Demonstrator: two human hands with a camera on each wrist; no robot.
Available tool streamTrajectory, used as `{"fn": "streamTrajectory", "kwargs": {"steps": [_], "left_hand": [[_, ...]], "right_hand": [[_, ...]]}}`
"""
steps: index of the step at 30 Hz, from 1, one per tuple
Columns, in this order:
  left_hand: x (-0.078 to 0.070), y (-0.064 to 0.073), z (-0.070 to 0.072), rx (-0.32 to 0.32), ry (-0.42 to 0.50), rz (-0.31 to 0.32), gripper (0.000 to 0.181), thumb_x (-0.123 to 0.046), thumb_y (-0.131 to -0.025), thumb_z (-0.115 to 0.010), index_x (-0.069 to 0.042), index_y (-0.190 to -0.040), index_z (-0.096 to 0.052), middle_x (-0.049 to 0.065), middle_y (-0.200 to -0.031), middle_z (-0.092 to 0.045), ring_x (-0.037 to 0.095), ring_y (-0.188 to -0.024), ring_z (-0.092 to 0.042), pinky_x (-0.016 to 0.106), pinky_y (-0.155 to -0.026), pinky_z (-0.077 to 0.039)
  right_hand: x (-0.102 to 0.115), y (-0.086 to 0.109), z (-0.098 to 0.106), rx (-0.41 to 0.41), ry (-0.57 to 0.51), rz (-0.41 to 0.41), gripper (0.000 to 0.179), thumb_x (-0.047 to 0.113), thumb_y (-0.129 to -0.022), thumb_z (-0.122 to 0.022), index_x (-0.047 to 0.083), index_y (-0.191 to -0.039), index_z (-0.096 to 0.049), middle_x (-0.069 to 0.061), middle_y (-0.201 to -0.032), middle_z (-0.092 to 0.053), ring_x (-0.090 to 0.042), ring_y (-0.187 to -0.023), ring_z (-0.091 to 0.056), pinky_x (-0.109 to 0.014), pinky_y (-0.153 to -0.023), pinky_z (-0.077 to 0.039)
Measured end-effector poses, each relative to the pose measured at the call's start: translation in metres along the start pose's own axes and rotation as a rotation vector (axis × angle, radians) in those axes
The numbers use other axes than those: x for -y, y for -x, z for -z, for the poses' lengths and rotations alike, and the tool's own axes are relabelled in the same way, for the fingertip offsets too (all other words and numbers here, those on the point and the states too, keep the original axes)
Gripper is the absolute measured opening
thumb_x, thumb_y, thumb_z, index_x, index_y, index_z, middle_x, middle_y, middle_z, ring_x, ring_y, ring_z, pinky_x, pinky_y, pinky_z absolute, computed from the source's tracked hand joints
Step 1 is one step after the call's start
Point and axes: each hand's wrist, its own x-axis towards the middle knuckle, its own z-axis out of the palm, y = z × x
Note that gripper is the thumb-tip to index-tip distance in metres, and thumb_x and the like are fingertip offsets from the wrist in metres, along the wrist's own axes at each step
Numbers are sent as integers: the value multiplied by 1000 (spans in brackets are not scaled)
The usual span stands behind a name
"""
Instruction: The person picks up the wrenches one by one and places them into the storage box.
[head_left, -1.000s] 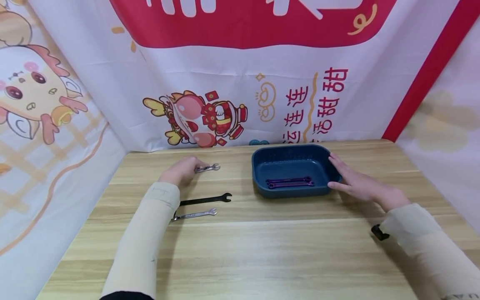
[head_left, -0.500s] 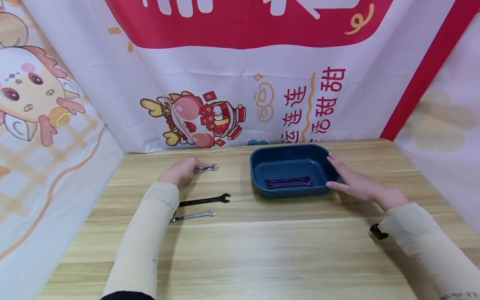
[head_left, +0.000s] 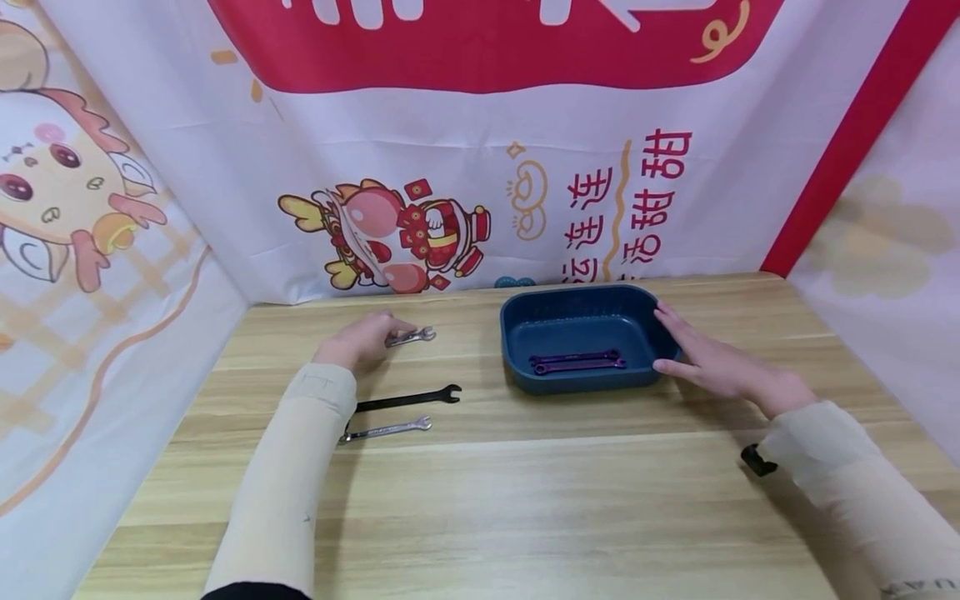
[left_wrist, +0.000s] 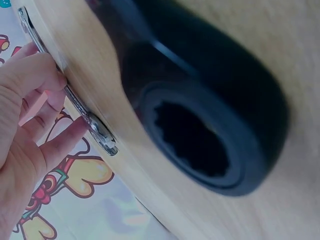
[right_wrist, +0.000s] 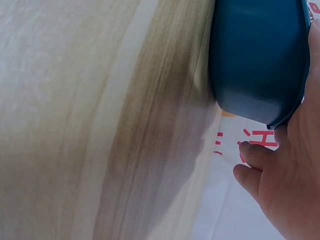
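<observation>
My left hand (head_left: 365, 337) pinches a small silver combination wrench (head_left: 422, 335) near the back left of the table. In the left wrist view, the thumb and fingers meet around the wrench's shaft (left_wrist: 74, 96). A black wrench (head_left: 408, 401) and another silver wrench (head_left: 393, 431) lie nearer, their left ends partly hidden by the sleeve. A large dark ring end (left_wrist: 200, 135) fills the left wrist view's foreground. My right hand (head_left: 708, 364) rests with spread fingers on the right end of a dark blue plastic bin (head_left: 577, 384). Two purple wrenches (head_left: 577, 365) lie inside the bin.
The wood-grain table (head_left: 525, 508) ends at a printed cloth backdrop (head_left: 450, 125). Cloth also hangs along the left and right sides. A small black object (head_left: 757, 460) shows beside the right sleeve.
</observation>
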Motion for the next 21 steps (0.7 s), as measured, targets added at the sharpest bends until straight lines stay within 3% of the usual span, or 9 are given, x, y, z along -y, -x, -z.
{"fn": "streamTrajectory", "kwargs": {"steps": [8, 14, 21], "left_hand": [[0, 0, -1, 4, -13, 2, 66, 17, -90, -56, -19, -145, -60, 10, -117, -61, 27, -97, -54, 43, -92, -49], [-2, 2, 0, -30, 19, -3, 64, 18, -88, -54, -17, -139, -66, 11, -125, -65, 28, -103, -55, 44, -95, -47], [-1, 1, 0, -40, 80, 12, 61, 19, -83, -54, -13, -133, -70, 11, -111, -67, 31, -103, -55, 46, -94, -46]], "right_hand": [[0, 0, 0, 2, -2, -2, 91, 45, -103, -57, 9, -165, -1, -18, -170, 5, -48, -152, -7, -69, -113, -18], [-2, 0, 0, -10, -6, 19, 91, 42, -103, -59, 7, -165, -2, -20, -170, 4, -48, -152, -7, -69, -114, -17], [-5, -1, -2, -10, -8, 28, 91, 41, -103, -58, 6, -165, -1, -19, -170, 5, -48, -152, -7, -69, -114, -17]]}}
